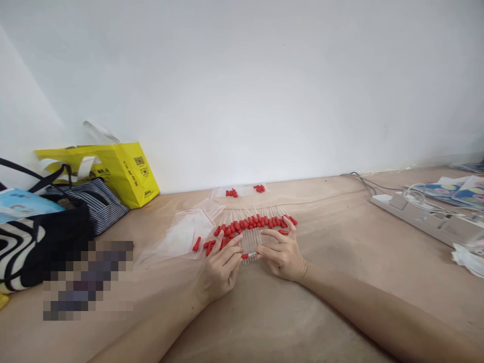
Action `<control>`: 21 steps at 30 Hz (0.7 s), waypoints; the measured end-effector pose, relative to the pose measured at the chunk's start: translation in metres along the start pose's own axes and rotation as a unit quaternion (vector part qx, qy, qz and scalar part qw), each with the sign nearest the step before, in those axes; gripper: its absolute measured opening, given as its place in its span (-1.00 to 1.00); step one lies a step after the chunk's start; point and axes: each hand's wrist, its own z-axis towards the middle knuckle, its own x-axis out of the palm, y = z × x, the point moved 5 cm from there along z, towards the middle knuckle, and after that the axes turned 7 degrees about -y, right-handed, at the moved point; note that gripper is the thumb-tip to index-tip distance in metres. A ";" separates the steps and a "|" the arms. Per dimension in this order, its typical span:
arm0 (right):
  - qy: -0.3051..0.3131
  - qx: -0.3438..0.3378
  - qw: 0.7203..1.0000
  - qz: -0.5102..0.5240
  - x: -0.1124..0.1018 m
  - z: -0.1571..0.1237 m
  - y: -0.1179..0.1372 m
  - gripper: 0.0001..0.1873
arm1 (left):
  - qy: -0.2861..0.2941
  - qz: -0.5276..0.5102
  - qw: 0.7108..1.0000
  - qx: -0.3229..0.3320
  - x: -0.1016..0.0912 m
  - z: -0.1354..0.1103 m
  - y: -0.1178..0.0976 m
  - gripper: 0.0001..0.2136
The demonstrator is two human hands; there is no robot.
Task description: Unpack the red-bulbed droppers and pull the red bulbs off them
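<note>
Left hand (220, 272) pinches bulb (245, 256), right hand (283, 256) tube (252, 255) at its three o'clock (seemingly glass, though small); over-squeezing could crack it.

A plain white wall (264, 101) rises beyond the fingers (278, 234), brightest straight ahead of them and greyer toward the top left; a second, paler wall (18, 96) meets it along a slanting corner line far to their left. Under and around the fingers spreads a tan tabletop (363, 262), faintly streaked and softly shiny, its back edge running along the white wall. The light is soft and even, leaving only weak shadows near the fingers.
</note>
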 end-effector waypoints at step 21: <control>0.008 0.126 0.989 -0.083 -0.004 -0.002 -0.032 -0.82 | -0.085 0.097 0.977 -0.167 -0.032 -0.012 0.069 -0.82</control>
